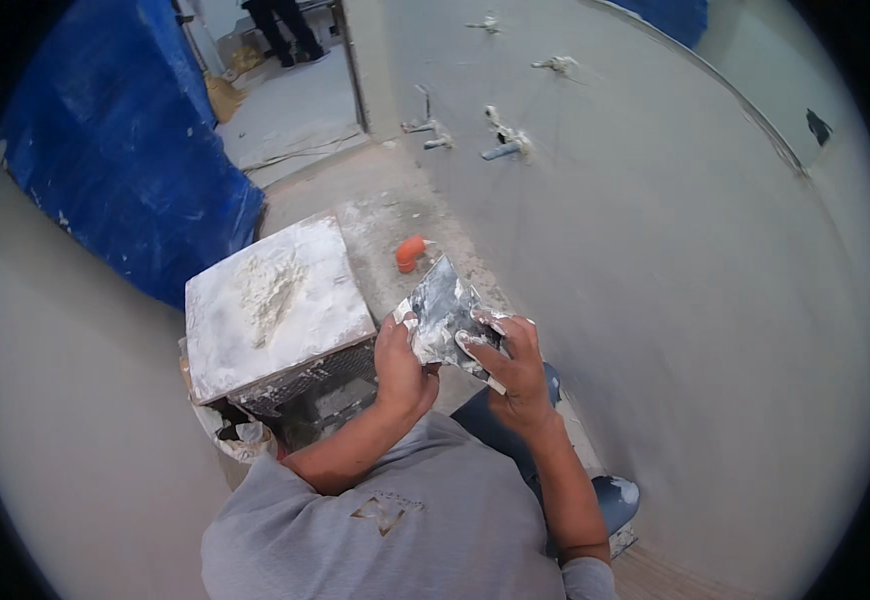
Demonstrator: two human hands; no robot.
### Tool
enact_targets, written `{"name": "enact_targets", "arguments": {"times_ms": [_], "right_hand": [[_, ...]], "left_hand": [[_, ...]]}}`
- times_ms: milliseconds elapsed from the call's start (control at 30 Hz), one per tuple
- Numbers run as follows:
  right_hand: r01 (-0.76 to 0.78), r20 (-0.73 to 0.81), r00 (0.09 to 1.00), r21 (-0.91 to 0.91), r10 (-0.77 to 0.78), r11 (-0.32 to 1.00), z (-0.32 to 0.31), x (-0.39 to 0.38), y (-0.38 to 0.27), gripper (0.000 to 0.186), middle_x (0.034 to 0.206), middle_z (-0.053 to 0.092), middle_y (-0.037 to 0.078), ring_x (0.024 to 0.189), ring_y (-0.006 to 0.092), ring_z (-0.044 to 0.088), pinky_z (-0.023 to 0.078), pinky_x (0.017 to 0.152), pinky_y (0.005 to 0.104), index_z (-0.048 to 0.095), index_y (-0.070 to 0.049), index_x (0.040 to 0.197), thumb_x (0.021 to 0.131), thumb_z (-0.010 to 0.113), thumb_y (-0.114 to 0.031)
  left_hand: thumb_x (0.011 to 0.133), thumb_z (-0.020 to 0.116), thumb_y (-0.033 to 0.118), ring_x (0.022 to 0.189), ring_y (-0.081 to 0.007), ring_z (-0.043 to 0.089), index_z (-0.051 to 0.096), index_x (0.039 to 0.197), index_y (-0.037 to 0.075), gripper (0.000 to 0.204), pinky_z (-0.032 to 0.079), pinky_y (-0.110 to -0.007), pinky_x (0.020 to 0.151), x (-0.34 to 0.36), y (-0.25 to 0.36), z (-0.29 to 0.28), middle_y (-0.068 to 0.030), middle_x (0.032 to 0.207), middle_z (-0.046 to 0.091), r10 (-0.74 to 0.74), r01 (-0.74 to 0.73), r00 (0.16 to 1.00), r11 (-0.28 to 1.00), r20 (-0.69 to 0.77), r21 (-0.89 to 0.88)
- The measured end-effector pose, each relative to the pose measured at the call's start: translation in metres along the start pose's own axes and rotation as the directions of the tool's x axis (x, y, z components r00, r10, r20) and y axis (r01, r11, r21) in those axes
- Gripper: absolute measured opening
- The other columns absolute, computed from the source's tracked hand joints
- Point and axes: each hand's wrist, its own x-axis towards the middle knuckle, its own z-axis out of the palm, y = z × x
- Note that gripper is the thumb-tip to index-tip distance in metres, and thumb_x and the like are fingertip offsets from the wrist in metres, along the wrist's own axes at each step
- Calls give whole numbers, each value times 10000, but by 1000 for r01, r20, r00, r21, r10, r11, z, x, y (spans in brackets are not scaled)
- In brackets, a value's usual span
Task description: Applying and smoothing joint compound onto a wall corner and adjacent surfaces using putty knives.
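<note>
In front of my chest I hold a flat grey plate (439,300), shiny and smeared with white plaster, one corner pointing away from me. Its exact kind does not show. My left hand (402,370) is closed on its left edge, thumb on top and fingers mostly hidden beneath. At its lower right side, my right hand (521,378) grips the edge, with fingers bent over the upper face. White paste coats those fingertips. Left of my hands, a heap of white plaster (270,290) lies on a white-coated board (215,345) resting on a dark crate (320,375).
An orange pipe elbow (410,253) lies on the floor beyond my hands. Several capped pipe stubs (505,145) stick out of the grey wall (685,280) at right. A blue sheet (125,150) hangs at left. Another person's legs (285,28) show past the doorway.
</note>
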Motion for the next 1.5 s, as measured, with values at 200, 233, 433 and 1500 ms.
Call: {"name": "enact_targets", "arguments": {"times_ms": [200, 233, 433, 1500], "right_hand": [[-81, 25, 996, -161, 86, 984, -15, -28, 18, 673, 1239, 587, 114, 1061, 345, 547, 481, 923, 407, 673, -230, 1251, 685, 612, 129], [-86, 13, 996, -161, 89, 983, -17, -31, 21, 673, 1239, 587, 114, 1061, 345, 547, 481, 923, 407, 673, -230, 1251, 685, 612, 129], [-124, -1, 991, -385, 134, 915, -36, -66, 53, 487, 1129, 612, 127, 976, 349, 566, 492, 886, 404, 680, -125, 1174, 749, 592, 97], [-253, -15, 903, -826, 430, 503, -245, -209, -111, 295, 1071, 644, -38, 979, 222, 598, 520, 831, 403, 759, -332, 1018, 727, 754, -288]], "left_hand": [[1020, 398, 153, 999, -200, 674, 522, 1255, 47, 285, 582, -339, 805, 0, -19, -18, -95, 1130, 648, -35, 32, 999, 997, 37, 72], [1021, 390, 153, 1026, -201, 672, 534, 1262, 43, 301, 576, -341, 847, 0, -20, -21, -96, 1137, 657, -37, 34, 999, 996, 34, 83], [1021, 400, 153, 1021, -208, 678, 536, 1261, 43, 297, 566, -359, 862, -7, -16, -13, -91, 1155, 658, -11, 7, 992, 999, 128, 31], [983, 407, 117, 692, -66, 596, 506, 1313, 7, 361, 408, -222, 493, -76, -177, 143, -32, 1090, 633, -933, 253, 205, 344, 297, 904]]}}
